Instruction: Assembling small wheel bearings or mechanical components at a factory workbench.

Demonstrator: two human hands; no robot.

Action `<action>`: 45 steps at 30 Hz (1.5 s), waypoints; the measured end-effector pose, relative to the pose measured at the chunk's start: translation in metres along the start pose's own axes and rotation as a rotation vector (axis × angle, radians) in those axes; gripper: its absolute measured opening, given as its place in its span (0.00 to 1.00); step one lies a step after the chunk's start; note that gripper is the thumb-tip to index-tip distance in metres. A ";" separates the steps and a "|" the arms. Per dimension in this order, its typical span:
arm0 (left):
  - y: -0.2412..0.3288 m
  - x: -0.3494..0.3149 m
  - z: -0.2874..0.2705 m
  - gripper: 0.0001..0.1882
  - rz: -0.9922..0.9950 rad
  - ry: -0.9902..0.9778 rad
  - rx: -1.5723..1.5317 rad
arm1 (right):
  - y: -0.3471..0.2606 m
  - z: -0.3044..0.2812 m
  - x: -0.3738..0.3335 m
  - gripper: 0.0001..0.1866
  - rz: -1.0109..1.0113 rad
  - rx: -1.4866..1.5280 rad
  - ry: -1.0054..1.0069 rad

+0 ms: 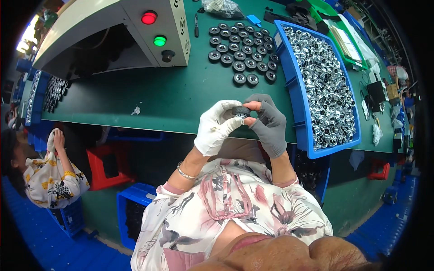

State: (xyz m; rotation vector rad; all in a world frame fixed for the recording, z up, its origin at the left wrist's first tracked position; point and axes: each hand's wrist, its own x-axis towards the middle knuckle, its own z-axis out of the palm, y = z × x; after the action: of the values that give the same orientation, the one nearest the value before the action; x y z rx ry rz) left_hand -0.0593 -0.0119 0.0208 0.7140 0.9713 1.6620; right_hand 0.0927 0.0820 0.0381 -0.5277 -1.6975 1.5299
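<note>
My left hand (pixel 214 128), in a white glove, and my right hand (pixel 271 127), in a grey glove with bare fingertips, meet above the table's front edge. Between them they pinch a small black wheel (pixel 240 110), tilted on its side, fingers closed on it from both sides. A bit of shiny silver shows at the wheel's lower side, by the fingertips; its exact shape is too small to tell. Beyond my hands, several black wheels (pixel 239 79) with dark hubs lie flat in loose rows on the green table (pixel 181 97).
At right, a blue bin (pixel 296 101) holds many silver rings. A pale machine (pixel 176 40) with red and green lamps stands at left. A pen (pixel 196 25) and blue tag (pixel 253 19) lie farther back. Another person (pixel 54 176) sits at far left, near a red stool (pixel 97 167).
</note>
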 end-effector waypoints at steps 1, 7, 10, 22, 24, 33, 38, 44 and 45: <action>0.001 0.001 -0.002 0.18 -0.002 -0.001 -0.002 | -0.001 0.000 0.000 0.18 0.012 0.006 -0.003; -0.002 0.008 -0.006 0.14 0.066 -0.098 -0.033 | -0.002 -0.002 0.004 0.17 0.157 0.153 -0.038; 0.001 0.011 -0.006 0.11 0.122 -0.079 -0.047 | -0.003 0.000 0.012 0.17 0.138 0.091 -0.047; 0.012 0.004 -0.004 0.10 0.698 0.199 0.457 | 0.001 0.051 0.005 0.12 -0.024 0.063 0.197; 0.010 0.001 -0.007 0.07 0.676 0.270 0.426 | 0.010 0.066 0.006 0.11 -0.063 0.050 0.257; 0.020 0.016 -0.025 0.04 0.609 0.419 0.296 | 0.015 0.095 0.034 0.11 0.211 0.240 0.111; 0.018 0.023 -0.035 0.05 0.587 0.468 0.354 | 0.023 0.102 0.031 0.10 0.130 -0.041 0.259; 0.019 0.022 -0.044 0.12 0.592 0.301 0.436 | 0.019 0.096 0.036 0.13 0.082 -0.066 0.311; 0.018 0.020 -0.042 0.12 0.587 0.288 0.438 | 0.018 0.092 0.032 0.13 0.082 -0.065 0.324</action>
State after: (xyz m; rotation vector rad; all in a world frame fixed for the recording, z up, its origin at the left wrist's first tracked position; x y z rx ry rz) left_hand -0.1085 -0.0061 0.0156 1.1539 1.4550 2.1227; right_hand -0.0012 0.0501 0.0319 -0.8400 -1.4926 1.3635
